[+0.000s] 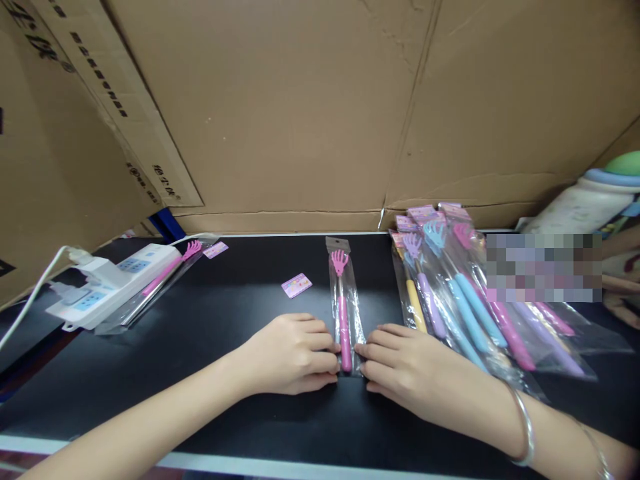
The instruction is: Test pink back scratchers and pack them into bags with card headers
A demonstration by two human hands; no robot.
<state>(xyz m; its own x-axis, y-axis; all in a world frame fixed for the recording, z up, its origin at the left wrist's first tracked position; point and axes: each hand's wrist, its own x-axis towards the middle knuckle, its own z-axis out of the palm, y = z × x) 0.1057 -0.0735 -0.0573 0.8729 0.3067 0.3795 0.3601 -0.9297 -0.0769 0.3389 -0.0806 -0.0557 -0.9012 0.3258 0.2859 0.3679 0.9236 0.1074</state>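
A pink back scratcher point(343, 323) lies upright in my view inside a clear plastic bag point(354, 313), its hand-shaped head pointing away from me. My left hand point(295, 355) is closed at the bag's lower left edge, fingers bent and close together. At the lower right edge, my right hand point(407, 363) holds the bag with curled fingertips; a silver bangle circles that wrist. What the thumbs do is partly hidden. A small pink-purple printed card point(297, 285) lies on the table left of the bag.
Several bagged back scratchers point(470, 307) in mixed colours are heaped at right. A white power strip point(115, 283) with plugs sits at left beside another bagged pink back scratcher point(167, 273) and a card point(216, 250). Cardboard point(300, 120) walls the back. Another person's hand point(623, 293) shows at far right, near a bottle point(583, 207).
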